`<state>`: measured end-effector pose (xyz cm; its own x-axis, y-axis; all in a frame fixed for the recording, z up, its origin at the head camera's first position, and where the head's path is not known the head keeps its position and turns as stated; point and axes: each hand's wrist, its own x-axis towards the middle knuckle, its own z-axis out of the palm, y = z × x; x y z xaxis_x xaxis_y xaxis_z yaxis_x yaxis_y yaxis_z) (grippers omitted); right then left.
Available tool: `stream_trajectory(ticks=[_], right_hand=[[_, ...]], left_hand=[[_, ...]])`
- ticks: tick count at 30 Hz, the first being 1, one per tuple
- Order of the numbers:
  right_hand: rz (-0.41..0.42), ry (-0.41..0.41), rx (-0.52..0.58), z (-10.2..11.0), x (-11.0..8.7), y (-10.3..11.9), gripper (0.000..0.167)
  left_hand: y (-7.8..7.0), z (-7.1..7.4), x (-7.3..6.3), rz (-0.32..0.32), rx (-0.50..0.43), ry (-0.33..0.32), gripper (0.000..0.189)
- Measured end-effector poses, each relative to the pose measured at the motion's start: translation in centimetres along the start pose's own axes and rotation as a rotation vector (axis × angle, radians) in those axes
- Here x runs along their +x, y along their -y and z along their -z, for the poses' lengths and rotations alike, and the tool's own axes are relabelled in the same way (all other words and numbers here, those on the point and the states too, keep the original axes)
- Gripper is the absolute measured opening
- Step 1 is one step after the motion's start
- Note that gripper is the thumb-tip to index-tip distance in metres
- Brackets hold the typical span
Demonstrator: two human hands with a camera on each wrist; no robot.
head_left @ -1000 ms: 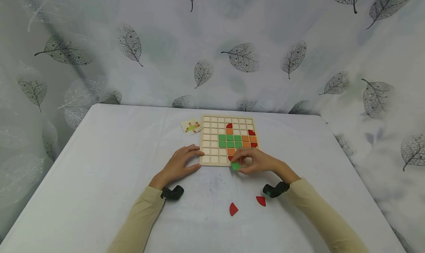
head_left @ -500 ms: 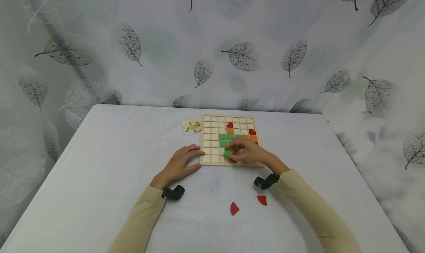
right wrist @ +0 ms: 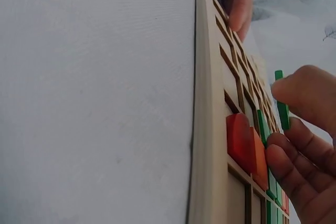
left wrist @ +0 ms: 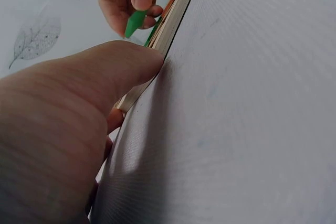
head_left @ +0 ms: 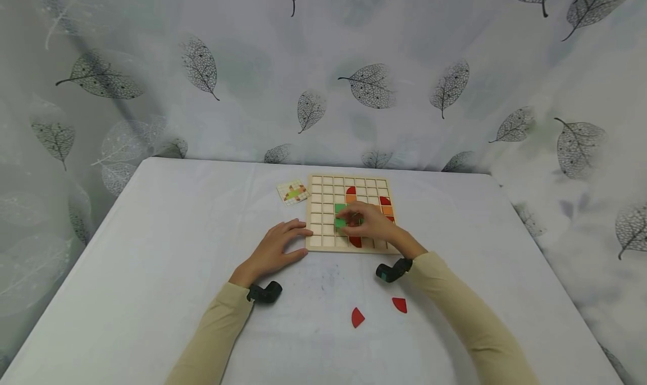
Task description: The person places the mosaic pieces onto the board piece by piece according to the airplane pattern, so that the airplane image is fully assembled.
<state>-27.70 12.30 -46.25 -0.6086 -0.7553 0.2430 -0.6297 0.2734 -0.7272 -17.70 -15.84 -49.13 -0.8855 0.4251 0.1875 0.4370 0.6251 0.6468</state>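
A square wooden grid board [head_left: 315, 208] lies on the white table, with green, orange and red tiles set in its cells. My right hand [head_left: 373, 222] is over the board and pinches a green square tile [right wrist: 282, 103] between thumb and fingers. That tile is held on edge above the grid in the right wrist view, close over the green tiles. My left hand [head_left: 277, 247] rests at the board's lower left corner, thumb [left wrist: 131, 66] against the front edge and fingers spread at the left side. The right hand hides part of the coloured tiles.
A small pattern card [head_left: 293, 192] lies by the board's upper left corner. Two red quarter-round tiles, a left one [head_left: 358, 317] and a right one [head_left: 399, 305], lie on the white cloth [head_left: 202, 216] nearer the person. Behind the table hangs a leaf-print curtain [head_left: 242, 76].
My right hand has carried the green tile from the board's front edge up and left over the middle of the grid. The left hand has stayed at the board's corner.
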Motion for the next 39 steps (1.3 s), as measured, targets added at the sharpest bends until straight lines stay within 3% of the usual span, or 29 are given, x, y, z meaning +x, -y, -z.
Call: stream_trajectory(ticks=[6, 30, 39], right_hand=[[-0.126, -0.034, -0.045, -0.3, 0.7, 0.3, 0.028], [-0.255, -0.056, -0.114, -2.0, 2.6, 0.9, 0.017], [-0.24, -0.03, -0.101, -2.0, 2.5, 1.1, 0.017]], left_hand=[[0.0, 0.0, 0.1, -0.007, 0.006, -0.002, 0.041], [-0.1, -0.1, 0.1, 0.003, 0.019, -0.002, 0.041], [-0.1, 0.0, 0.0, -0.003, 0.023, -0.004, 0.041]])
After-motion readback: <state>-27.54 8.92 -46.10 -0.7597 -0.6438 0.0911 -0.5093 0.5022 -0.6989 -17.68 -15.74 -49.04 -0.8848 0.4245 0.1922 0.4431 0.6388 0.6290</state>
